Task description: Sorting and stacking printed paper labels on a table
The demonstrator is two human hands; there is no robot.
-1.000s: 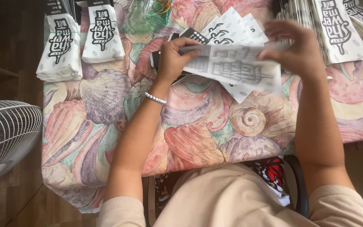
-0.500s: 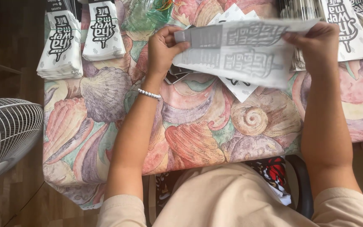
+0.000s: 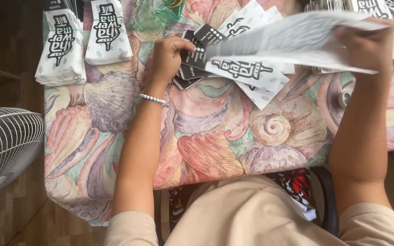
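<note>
A white floor fan [image 3: 3, 150] is standing at far left, beside two stacks of printed white paper bags [image 3: 85, 38] on the shell-patterned tablecloth [image 3: 215, 141]. Your left hand [image 3: 168, 57] (beaded bracelet at the wrist) is pinching a small black card [image 3: 196, 52] from a loose pile. Your right hand [image 3: 365, 43] is gripping a white printed bag [image 3: 297, 38], holding it raised above the table.

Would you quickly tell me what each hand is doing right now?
Left hand: fingers curled on the small black cards.
Right hand: closed on a white paper bag.
</note>
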